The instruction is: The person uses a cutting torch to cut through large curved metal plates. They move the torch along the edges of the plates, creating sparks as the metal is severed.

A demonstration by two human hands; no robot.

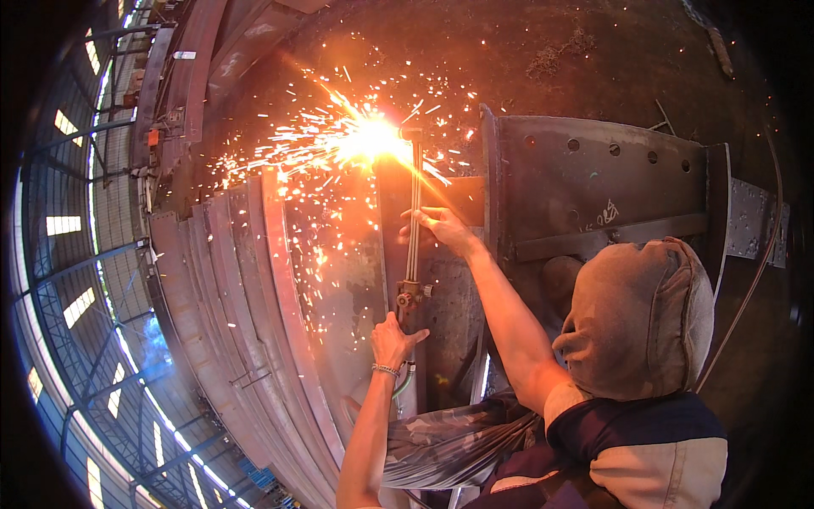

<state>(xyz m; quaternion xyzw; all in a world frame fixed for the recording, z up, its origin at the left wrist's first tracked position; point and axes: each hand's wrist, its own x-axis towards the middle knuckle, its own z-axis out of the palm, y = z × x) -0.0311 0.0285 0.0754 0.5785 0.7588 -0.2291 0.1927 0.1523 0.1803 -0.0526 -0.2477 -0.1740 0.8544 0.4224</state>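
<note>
Neither my left hand nor my right hand can be made out as my own. A co-worker in a brown cloth hood [640, 322] crouches at the right, facing left. Their right hand [441, 225] closes around the long tubes of a cutting torch [413, 250]. A left hand [395, 342], with a bracelet on its wrist, lies at the torch's valve end, thumb out to the side. Its forearm comes from the lower edge with the shoulder out of frame; it appears to be the same co-worker's. The torch head meets steel inside a white glare [370, 140].
Sparks [297, 153] spray mostly leftward and fall over the plates. Long steel sections [246, 288] lie side by side at the left. A steel piece [602, 170] with a row of holes stands at the right. A hose or cable [759, 271] runs along the far right.
</note>
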